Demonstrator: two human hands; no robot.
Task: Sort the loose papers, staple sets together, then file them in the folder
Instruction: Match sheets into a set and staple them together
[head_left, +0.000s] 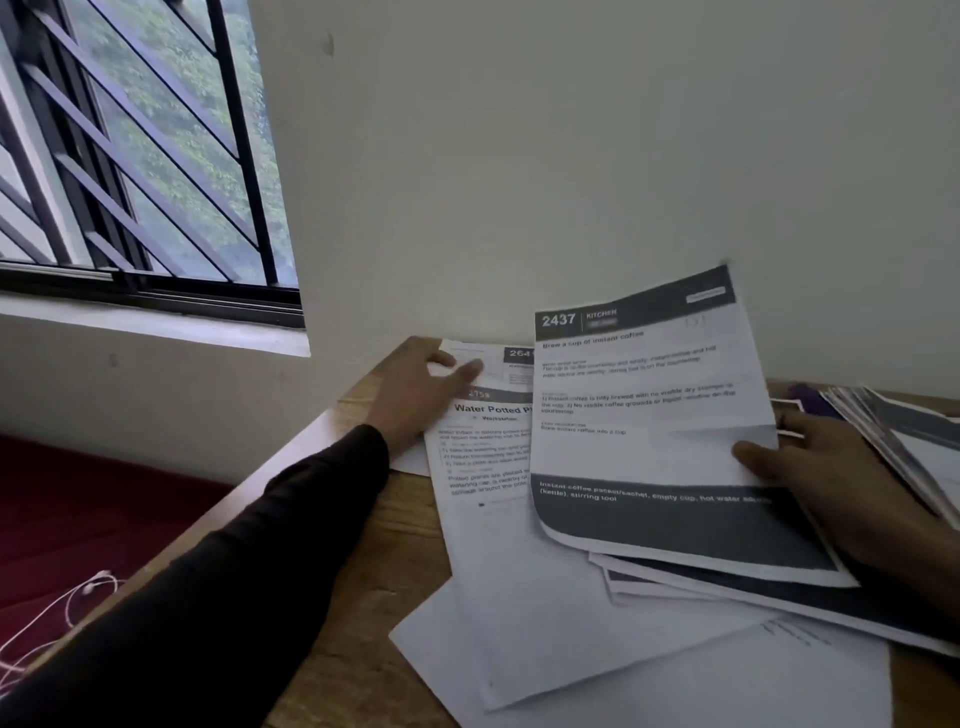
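While the right hand (826, 467) pinches sheet "2437 KITCHEN" (644, 415), left hand (415, 395) spread flat on "Water Potted" sheet (483, 441).

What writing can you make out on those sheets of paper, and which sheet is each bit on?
"2437", "KITCHEN", "Brew a cup of instant coffee": top of the raised sheet that the right hand holds.
"Instant coffee packet/sachet, empty cup, hot water": its dark bottom band.
"Water Potted P...", cut off: flat sheet by the left hand.
"264...", cut off: far sheet under the left fingers.
Body text elsewhere is too blurred.
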